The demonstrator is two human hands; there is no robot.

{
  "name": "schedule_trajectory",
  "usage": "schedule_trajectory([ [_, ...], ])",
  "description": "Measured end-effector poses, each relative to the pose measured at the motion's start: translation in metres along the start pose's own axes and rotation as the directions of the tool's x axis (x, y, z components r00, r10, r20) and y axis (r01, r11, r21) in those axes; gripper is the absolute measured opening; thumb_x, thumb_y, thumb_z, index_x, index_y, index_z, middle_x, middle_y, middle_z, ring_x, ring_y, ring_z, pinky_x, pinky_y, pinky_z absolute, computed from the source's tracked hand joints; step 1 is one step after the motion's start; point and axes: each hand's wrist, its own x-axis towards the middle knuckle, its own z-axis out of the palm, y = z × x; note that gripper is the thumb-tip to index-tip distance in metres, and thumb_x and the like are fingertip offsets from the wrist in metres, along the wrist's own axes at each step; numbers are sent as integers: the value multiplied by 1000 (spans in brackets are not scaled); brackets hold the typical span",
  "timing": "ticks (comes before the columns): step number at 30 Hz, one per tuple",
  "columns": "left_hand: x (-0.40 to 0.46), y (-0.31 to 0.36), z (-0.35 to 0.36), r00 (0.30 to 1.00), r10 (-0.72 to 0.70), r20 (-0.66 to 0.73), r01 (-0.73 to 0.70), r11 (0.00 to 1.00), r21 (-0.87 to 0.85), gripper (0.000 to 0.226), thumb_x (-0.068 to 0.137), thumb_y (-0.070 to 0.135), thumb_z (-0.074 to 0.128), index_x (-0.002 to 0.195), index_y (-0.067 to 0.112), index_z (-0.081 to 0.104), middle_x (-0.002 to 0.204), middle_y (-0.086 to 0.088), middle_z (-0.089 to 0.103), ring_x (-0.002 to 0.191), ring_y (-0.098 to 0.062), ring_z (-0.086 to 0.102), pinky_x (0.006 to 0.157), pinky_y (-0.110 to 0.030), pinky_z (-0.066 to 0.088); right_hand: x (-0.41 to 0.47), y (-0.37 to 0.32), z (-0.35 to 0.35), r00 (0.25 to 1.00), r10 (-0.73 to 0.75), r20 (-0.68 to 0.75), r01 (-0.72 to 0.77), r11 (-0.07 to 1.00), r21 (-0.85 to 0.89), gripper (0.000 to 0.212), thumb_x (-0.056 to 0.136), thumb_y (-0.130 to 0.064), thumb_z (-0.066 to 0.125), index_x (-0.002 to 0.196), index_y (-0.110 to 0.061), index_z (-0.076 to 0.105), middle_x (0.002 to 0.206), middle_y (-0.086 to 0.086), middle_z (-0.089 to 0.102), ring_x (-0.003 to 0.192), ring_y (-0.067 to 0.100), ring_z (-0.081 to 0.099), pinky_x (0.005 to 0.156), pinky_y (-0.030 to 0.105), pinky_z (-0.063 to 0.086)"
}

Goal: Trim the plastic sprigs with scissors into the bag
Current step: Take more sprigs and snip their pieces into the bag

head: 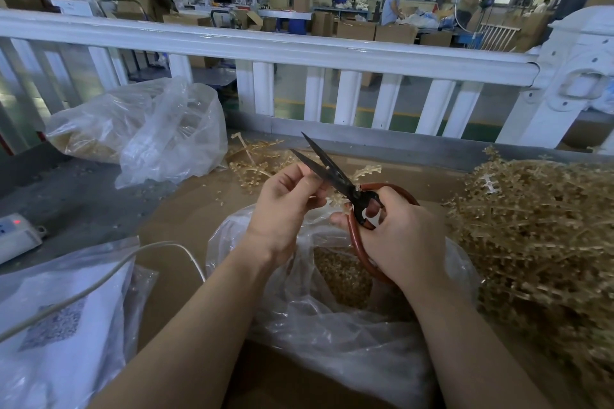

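My right hand (403, 239) grips the red loop handles of black-bladed scissors (327, 164), whose blades stand apart and point up-left. My left hand (287, 201) pinches a pale gold plastic sprig (367, 173) that lies between the blades. Both hands hover over an open clear plastic bag (332, 319) that holds small gold cut pieces. A big heap of untrimmed gold sprigs (545, 232) lies to the right on brown cardboard.
A second clear bag (156, 136) with sprig pieces sits at the back left, loose sprigs (252, 159) beside it. A white power strip (16, 236) and its cable (99, 282) lie left, over a labelled bag (56, 325). A white railing (299, 50) runs behind.
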Motion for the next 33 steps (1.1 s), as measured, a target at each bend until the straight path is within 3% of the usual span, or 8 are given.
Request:
schedule_trajectory([
  [5,-1,1,2,1000,-15,4,15,1000,-26,14,97,4,51,93,2,64,79,-10,53,67,-10,47,69,-22,46,0,-1,-1,1000,-14,28,13,999,51,57,77,-77,59,86,-21,64,79,-10,70,64,8,61,62,25,55],
  [9,-2,1,3,1000,-17,19,17,999,-32,17,97,4,49,90,6,64,73,-4,52,66,-9,45,65,-18,45,-1,0,-1,999,-24,43,19,994,103,58,77,-77,58,87,-20,66,78,-10,69,67,10,64,65,29,58],
  [15,-1,-1,1,1000,-7,13,7,1000,-19,16,98,1,46,92,4,62,77,-4,55,70,-13,44,69,-24,44,-1,-1,-1,998,-48,35,44,993,111,59,77,-79,55,90,-22,67,78,-11,70,67,8,62,63,23,54],
  [21,0,-3,1,1000,-8,7,8,1000,-2,17,97,-2,44,95,2,61,86,-7,60,79,-21,45,75,-28,44,-1,0,2,998,-64,25,61,990,125,62,76,-80,56,91,-21,69,79,-10,70,68,9,64,63,26,56],
  [25,-1,-4,2,999,-3,-33,2,1000,-10,15,96,-2,45,96,2,60,90,-15,56,81,-25,45,78,-34,45,-1,1,3,998,-58,30,53,990,132,66,76,-83,52,93,-22,69,80,-11,70,70,8,64,64,23,56],
  [30,-3,-5,0,980,195,-41,-186,969,164,12,96,-1,52,105,7,55,83,-26,58,69,-21,54,66,-29,51,-1,3,3,999,-48,11,46,991,124,66,74,-86,46,79,-22,63,71,-11,66,62,8,62,58,28,56],
  [33,-3,-6,-2,958,284,-28,-260,910,323,5,98,5,54,102,4,57,79,-11,64,69,-12,59,65,-24,51,-1,4,3,999,-43,13,41,992,118,63,75,-83,52,76,-21,62,68,-11,65,61,8,61,57,28,56],
])
